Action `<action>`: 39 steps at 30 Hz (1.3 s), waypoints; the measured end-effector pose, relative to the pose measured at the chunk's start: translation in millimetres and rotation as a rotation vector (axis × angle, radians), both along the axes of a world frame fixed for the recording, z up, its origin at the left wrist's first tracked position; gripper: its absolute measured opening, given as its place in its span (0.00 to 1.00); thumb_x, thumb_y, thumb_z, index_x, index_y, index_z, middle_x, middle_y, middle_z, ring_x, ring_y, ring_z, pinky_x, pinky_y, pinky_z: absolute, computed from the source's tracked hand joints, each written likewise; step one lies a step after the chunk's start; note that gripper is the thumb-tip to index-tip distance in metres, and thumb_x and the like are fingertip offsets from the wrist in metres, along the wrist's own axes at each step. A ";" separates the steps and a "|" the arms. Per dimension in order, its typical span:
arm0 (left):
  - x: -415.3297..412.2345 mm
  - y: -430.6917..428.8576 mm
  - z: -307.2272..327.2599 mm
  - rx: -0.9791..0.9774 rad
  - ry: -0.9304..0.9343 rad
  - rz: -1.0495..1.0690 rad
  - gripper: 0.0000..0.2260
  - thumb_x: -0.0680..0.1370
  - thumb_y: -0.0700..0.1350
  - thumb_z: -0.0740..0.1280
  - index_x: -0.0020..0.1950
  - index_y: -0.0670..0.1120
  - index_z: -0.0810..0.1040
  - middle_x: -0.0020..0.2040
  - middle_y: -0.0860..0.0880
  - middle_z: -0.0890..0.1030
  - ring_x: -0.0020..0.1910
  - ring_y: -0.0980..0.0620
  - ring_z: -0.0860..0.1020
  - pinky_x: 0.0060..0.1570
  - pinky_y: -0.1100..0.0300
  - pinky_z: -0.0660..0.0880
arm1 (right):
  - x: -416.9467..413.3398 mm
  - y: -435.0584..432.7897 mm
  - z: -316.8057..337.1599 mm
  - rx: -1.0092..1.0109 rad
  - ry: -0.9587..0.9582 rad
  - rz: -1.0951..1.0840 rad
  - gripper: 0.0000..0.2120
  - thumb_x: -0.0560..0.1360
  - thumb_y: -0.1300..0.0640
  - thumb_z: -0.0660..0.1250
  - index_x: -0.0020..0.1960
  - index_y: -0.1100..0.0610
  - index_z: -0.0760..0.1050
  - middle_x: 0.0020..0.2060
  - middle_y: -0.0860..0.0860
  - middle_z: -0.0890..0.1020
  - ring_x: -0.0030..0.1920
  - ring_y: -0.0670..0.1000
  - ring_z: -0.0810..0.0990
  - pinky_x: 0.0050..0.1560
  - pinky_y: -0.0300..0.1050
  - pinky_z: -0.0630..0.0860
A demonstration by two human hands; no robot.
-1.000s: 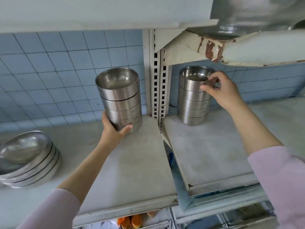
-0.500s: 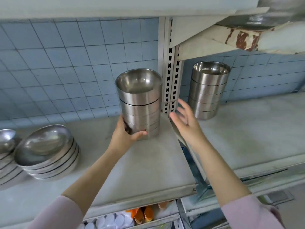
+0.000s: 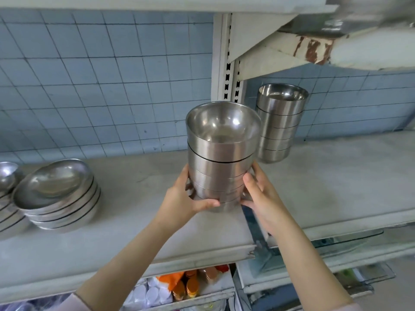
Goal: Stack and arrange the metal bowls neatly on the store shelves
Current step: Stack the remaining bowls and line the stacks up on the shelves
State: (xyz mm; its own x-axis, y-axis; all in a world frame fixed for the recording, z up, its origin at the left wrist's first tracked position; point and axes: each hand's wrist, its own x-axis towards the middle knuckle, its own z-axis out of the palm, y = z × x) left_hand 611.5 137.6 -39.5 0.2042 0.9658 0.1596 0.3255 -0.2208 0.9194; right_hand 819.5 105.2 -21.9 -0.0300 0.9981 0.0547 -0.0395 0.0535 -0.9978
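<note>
A stack of several steel bowls [image 3: 221,158] is held between both hands near the right end of the left shelf [image 3: 139,223]. My left hand [image 3: 183,202] grips its lower left side, thumb under the bottom bowl. My right hand [image 3: 261,198] presses against its lower right side. Whether the stack rests on the shelf or hangs just above it I cannot tell. A second stack of steel bowls [image 3: 279,122] stands upright at the back left of the right shelf [image 3: 341,185], behind the held stack.
A pile of wide shallow steel bowls [image 3: 58,196] sits on the left shelf, with another pile [image 3: 7,198] at the frame's edge. A slotted white upright [image 3: 226,63] divides the shelves. An upper shelf with rusty bracket [image 3: 314,49] overhangs. Packaged goods [image 3: 186,286] lie below.
My right hand has come from the right stack to the held stack and now grips its right side. The held stack has come nearer the shelf's front edge.
</note>
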 end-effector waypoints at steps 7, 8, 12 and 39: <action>131.1 -2.7 1.7 -0.014 -0.051 -0.080 0.45 0.55 0.63 0.81 0.69 0.63 0.65 0.57 0.71 0.76 0.54 0.75 0.74 0.51 0.72 0.75 | 133.6 -14.3 9.4 0.053 -0.079 -0.080 0.41 0.66 0.29 0.69 0.75 0.41 0.61 0.64 0.41 0.79 0.66 0.44 0.76 0.63 0.50 0.75; 153.0 -5.3 -0.3 -0.023 -0.057 -0.080 0.46 0.55 0.63 0.81 0.70 0.61 0.65 0.57 0.69 0.77 0.55 0.73 0.74 0.53 0.71 0.76 | 156.7 -16.7 11.4 0.074 -0.090 -0.078 0.36 0.68 0.31 0.69 0.73 0.40 0.64 0.64 0.41 0.79 0.65 0.44 0.76 0.62 0.46 0.76; 232.8 -13.9 -6.7 -0.044 -0.085 -0.075 0.42 0.55 0.64 0.80 0.65 0.68 0.65 0.55 0.70 0.78 0.54 0.75 0.74 0.49 0.78 0.72 | 245.1 -17.5 25.6 0.097 -0.169 -0.080 0.34 0.66 0.27 0.67 0.67 0.43 0.72 0.62 0.40 0.80 0.64 0.42 0.77 0.66 0.51 0.74; 374.9 5.9 -7.7 0.004 0.006 0.028 0.51 0.58 0.69 0.75 0.76 0.59 0.56 0.66 0.63 0.70 0.58 0.60 0.73 0.54 0.67 0.71 | 390.2 46.7 71.5 0.212 -0.163 0.117 0.40 0.67 0.43 0.72 0.74 0.40 0.59 0.66 0.46 0.77 0.61 0.43 0.79 0.53 0.44 0.79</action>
State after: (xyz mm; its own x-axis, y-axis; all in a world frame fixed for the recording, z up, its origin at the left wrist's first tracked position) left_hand 986.5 143.5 -47.2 0.1777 0.9706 0.1624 0.3373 -0.2151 0.9165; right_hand 1209.7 151.9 49.6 -0.1695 0.9541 0.2470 0.1022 0.2663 -0.9585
